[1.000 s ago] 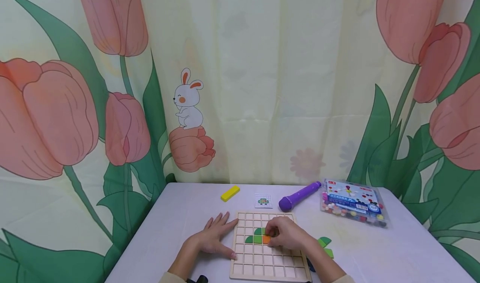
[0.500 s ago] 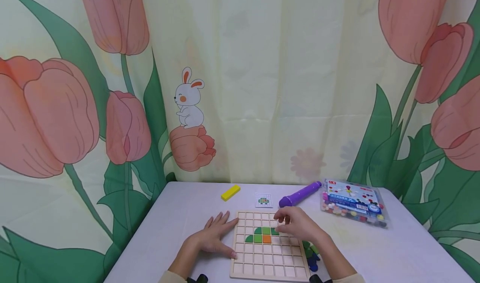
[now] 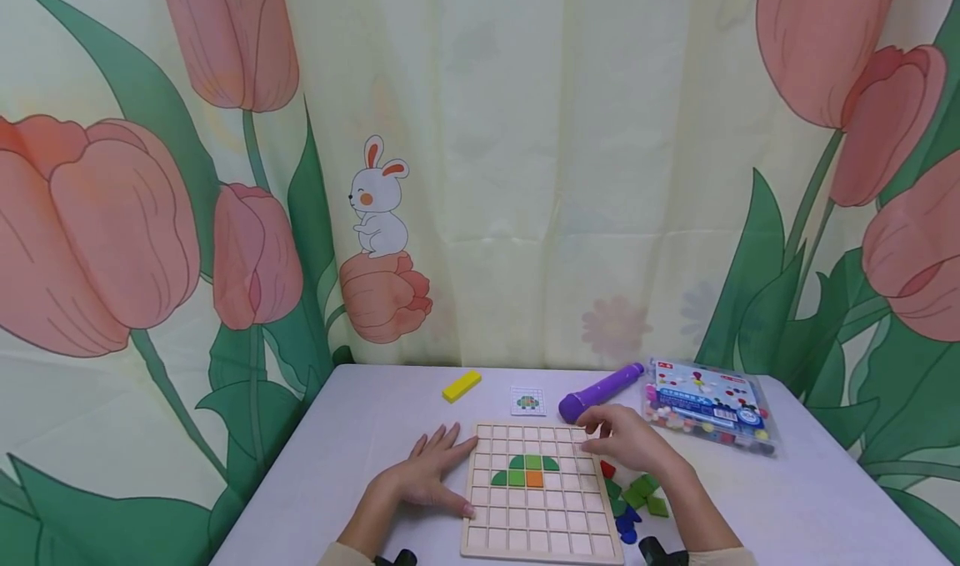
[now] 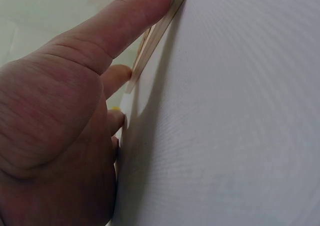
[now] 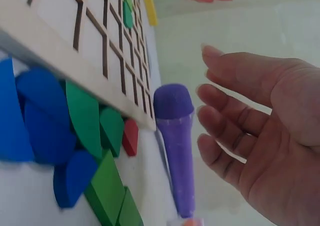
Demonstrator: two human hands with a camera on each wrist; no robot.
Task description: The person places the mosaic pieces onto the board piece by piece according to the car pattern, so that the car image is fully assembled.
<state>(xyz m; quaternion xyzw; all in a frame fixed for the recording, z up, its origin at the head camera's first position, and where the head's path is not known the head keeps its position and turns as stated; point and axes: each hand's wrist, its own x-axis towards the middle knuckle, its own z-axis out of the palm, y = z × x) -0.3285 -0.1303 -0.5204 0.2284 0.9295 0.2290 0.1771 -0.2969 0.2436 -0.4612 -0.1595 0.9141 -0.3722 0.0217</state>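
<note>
wooden grid board [image 3: 538, 493] lies near the front edge of the table [image 3: 360, 433], its long sides running front to back, with a few green tiles [image 3: 525, 468] and one orange tile [image 3: 534, 479] set in its middle rows. the loose pieces [image 3: 630, 499], green, blue and one red, sit in a small heap just beside the board's right edge, towards the front right of the table. the right hand [image 3: 626, 439] hovers over the board's far right corner, fingers relaxed and spread, holding nothing; the heap lies just nearer the front edge than this hand, almost under the wrist, so it is by far the nearer hand. the left hand [image 3: 427, 470] rests flat on the table, fingers straight, its thumb and fingertips touching the board's left edge, well apart from the heap with the whole board between. a purple pen [image 3: 597, 392] lies slantwise just behind the right hand
</note>
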